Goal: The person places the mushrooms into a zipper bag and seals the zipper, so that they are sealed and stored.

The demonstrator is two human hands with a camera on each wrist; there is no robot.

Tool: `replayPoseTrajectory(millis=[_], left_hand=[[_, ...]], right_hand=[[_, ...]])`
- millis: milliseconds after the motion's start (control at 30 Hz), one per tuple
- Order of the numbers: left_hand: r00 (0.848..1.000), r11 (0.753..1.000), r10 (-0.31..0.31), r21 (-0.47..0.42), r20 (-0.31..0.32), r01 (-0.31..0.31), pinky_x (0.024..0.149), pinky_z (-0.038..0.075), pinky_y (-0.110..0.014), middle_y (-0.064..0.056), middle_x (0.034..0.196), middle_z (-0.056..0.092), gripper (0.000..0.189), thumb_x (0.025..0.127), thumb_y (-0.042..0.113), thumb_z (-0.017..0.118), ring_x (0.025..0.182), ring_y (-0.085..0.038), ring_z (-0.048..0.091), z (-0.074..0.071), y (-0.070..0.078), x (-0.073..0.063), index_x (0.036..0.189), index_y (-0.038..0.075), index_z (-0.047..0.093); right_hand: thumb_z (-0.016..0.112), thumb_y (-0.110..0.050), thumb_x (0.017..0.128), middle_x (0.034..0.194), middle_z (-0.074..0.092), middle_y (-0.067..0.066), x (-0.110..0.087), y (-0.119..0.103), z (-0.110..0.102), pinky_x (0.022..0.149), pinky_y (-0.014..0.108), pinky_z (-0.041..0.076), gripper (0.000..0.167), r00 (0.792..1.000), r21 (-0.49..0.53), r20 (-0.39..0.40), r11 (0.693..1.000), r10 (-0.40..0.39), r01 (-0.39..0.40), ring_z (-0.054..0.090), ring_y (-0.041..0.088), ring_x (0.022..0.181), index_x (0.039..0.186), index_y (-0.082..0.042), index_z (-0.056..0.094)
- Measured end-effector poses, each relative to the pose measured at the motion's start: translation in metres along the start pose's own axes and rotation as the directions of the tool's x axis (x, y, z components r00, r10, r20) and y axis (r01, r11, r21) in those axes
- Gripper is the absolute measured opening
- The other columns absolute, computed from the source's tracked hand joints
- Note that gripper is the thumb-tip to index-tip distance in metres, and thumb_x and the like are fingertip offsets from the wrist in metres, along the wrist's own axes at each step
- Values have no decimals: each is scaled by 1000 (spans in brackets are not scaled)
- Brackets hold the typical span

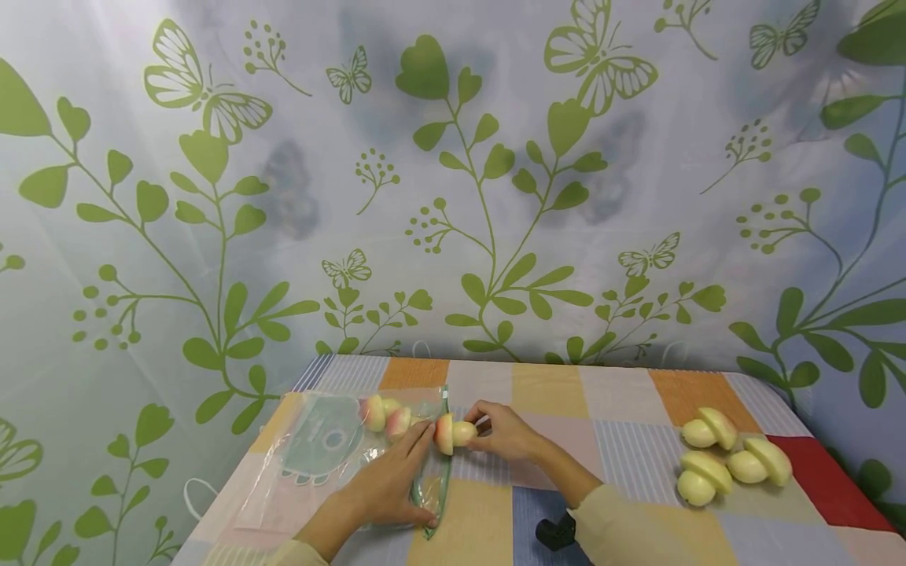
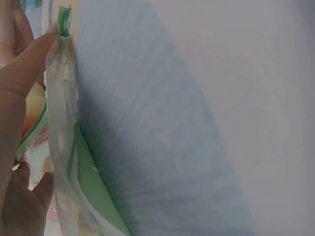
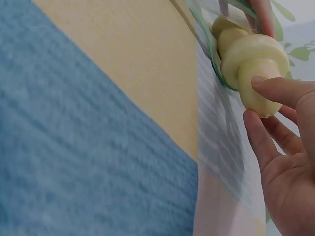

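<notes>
My right hand (image 1: 506,431) pinches a toy mushroom (image 3: 266,93) by its pale yellow stem, thumb on one side and fingers on the other. The mushroom's red-tinged cap points left and sits at the mouth of a clear zip bag (image 1: 276,495) with a green seal strip. My left hand (image 1: 389,479) grips the bag at its mouth, thumb near the front corner and fingers toward the back. In the left wrist view, the bag's film (image 2: 61,108) stands spread beside the thumb and fingers. Inside the bag lie other toy mushrooms (image 1: 373,414) with reddish caps.
Three pale yellow toy mushrooms (image 1: 708,432) lie grouped at the table's right side. A patchwork tablecloth (image 1: 545,385) covers the table. Behind it hangs a curtain (image 1: 453,236) printed with green leaves and butterflies. A black device (image 1: 555,533) is at the right wrist.
</notes>
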State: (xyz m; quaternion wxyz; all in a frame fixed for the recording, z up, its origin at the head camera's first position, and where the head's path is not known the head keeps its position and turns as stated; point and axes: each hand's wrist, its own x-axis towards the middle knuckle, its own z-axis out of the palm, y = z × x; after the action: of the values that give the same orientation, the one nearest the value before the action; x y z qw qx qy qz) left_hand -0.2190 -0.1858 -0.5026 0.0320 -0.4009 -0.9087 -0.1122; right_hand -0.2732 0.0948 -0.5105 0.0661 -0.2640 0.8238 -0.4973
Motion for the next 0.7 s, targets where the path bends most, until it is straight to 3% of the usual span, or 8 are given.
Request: replayPoseTrajectory(millis=[333, 700], left_hand=[[1000, 1000, -7, 5, 6, 7, 113, 41, -46, -20, 169, 14, 140, 70, 73, 81, 148, -35, 35, -1, 2, 1, 164, -1, 8], [999, 995, 24, 98, -34, -21, 114, 39, -43, -23, 168, 16, 141, 67, 70, 85, 151, -36, 29, -5, 9, 0, 163, -4, 13]], right_hand=[[79, -5, 90, 114, 66, 8, 5, -6, 13, 78, 29, 60, 27, 1000, -11, -5, 1000, -14, 14, 70, 28, 102, 112, -4, 63], [80, -3, 88, 110, 66, 4, 12, -5, 27, 82, 27, 59, 30, 999, -48, -48, 999, -11, 9, 68, 24, 102, 113, -3, 64]])
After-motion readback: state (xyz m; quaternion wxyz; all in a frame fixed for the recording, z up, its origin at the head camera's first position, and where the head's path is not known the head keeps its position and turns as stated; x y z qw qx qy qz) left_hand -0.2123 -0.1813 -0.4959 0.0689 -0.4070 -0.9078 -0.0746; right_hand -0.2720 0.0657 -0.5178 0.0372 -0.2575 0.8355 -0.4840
